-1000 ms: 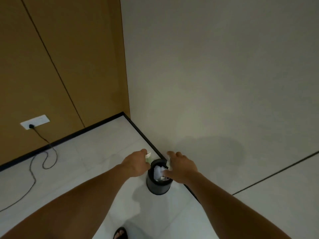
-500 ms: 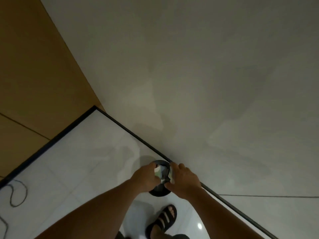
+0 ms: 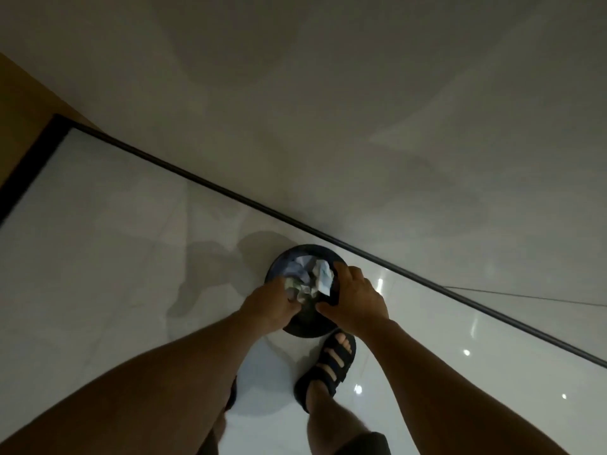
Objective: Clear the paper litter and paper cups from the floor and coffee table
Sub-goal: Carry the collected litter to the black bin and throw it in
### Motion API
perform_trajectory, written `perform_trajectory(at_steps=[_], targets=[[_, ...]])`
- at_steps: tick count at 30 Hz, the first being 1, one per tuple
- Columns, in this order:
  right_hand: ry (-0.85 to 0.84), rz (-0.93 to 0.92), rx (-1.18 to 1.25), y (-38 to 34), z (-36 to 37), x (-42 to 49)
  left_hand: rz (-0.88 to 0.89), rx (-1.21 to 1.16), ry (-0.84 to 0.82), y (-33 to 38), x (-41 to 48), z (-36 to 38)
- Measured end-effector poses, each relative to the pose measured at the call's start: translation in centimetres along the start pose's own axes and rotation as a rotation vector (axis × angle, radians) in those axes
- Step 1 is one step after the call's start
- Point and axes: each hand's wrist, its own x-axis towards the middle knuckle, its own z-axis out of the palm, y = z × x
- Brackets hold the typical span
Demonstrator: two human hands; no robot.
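Note:
A round black bin point(image 3: 279, 266) stands on the floor by the wall, seen from above, with crumpled paper point(image 3: 300, 266) inside it. My left hand point(image 3: 267, 307) is at the bin's near-left rim, its fingers curled round a grey-green paper wad point(image 3: 295, 287). My right hand point(image 3: 356, 298) is over the bin's right side and holds a white piece of paper point(image 3: 323, 277) between index finger and thumb, just above the bin's contents.
The glossy white tile floor point(image 3: 115, 257) meets a pale wall point(image 3: 361, 126) along a dark skirting line point(image 3: 197, 180). A wooden panel point(image 3: 19, 103) fills the far left corner. My sandalled right foot point(image 3: 330, 366) stands just in front of the bin.
My head has tipped down and moved closer, so the bin is now seen from above. Both hands have sunk with their papers to the bin's opening.

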Motion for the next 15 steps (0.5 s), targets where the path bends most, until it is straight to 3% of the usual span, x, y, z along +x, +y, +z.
perform_trajectory(at_steps=[6,15], targets=[[0.006,0.138,0.088,-1.5,-1.0,-5.2,-0.044,0.032,-0.039,-1.7,-4.2,-2.2],[0.217,0.306,0.294,-6.7,-10.0,-18.0,0.259,0.21,0.075,8.3,-15.6,-12.0]])
